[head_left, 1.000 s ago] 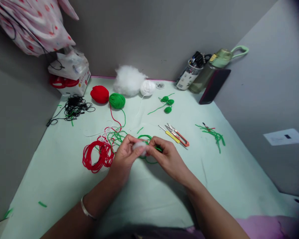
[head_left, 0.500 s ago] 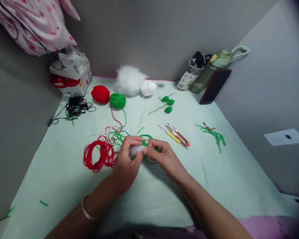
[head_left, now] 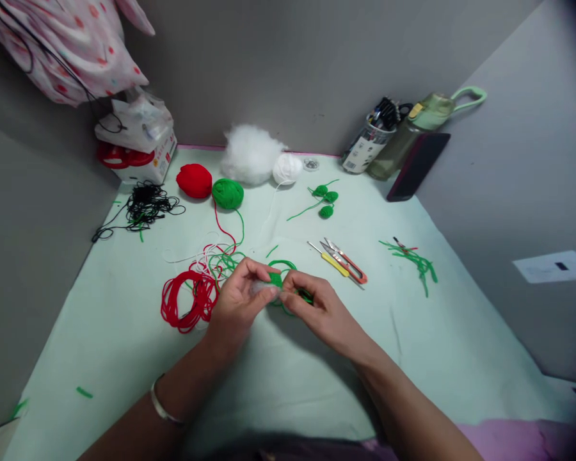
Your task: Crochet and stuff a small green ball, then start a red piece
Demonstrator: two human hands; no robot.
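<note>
Between the fingers of my left hand (head_left: 240, 294) is a small green crochet piece (head_left: 275, 280), with a tuft of white stuffing (head_left: 259, 288) under the thumb. My right hand (head_left: 312, 296) is closed in a pinch at the right edge of the green piece; its fingertips partly hide what lies between them. Loops of green yarn (head_left: 283, 263) lie behind and below both hands. Just left of my left hand is a coil of red yarn (head_left: 175, 301), tangled with white and green strands. Yellow-handled crochet hook (head_left: 333, 262) and orange thread snips (head_left: 352, 266) lie beyond my right hand.
At the back sit a red yarn ball (head_left: 194, 180), a green yarn ball (head_left: 228, 193), a stuffing heap (head_left: 252, 153) and a white yarn ball (head_left: 287, 168). Small green crochet pieces (head_left: 326, 211) and green scraps (head_left: 415, 261) lie rightward. A phone (head_left: 417, 168) leans against a bottle (head_left: 388, 153).
More of the green crochet piece shows between my hands, and less white stuffing is visible. My left hand has turned slightly and shifted left; my right hand still pinches at the edge.
</note>
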